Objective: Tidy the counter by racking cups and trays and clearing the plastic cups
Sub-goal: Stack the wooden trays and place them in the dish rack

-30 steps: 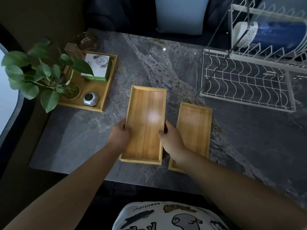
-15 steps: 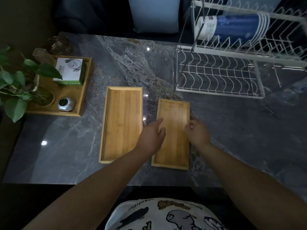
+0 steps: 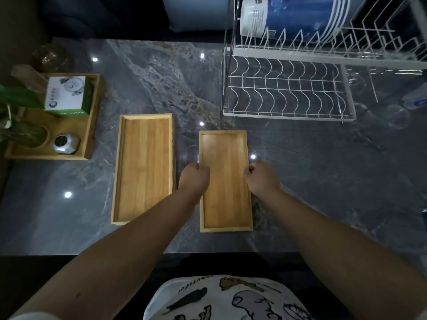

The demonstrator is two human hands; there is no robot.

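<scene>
Head view, looking down on the counter [image 3: 300, 181]. Switched targets: a second ago both hands clamped the larger bamboo tray [image 3: 144, 168]; half a second ago reaching across, left fingers still spread over the wood; now settled on the smaller bamboo tray [image 3: 225, 181] at centre frame. Left hand [image 3: 195, 177] curled over the tray's 9 o'clock long edge, thumb on the inner face, fingers wrapped under the rim as far as can be told. Right hand [image 3: 261, 179] closed against the 3 o'clock edge, knuckles bent, pinching the rim. Gripped on both sides, then, but still flat on the stone, not yet lifted by the look of it.

Larger tray released, lying alone at 9 o'clock of the smaller one, well apart from either hand, untouched now.

Up at 1 o'clock, the white wire dish rack [image 3: 288, 88], lower tier bare, slots open and facing this way. Upper tier at 12 to 2 o'clock carrying a row of blue plates [image 3: 300, 17]. Clear glasses, dim and hard to read, on the stone at 3 o'clock beyond the rack's leg.

At 9 to 10 o'clock, a square wooden organiser [image 3: 90, 125] with a green-and-white box [image 3: 67, 95], a small silver object and a plant.

Reading of it: left tray only straightened, this one next; probably a lift and tilt on edge toward the lower rack slots. Both trays still unracked, cups not started.
</scene>
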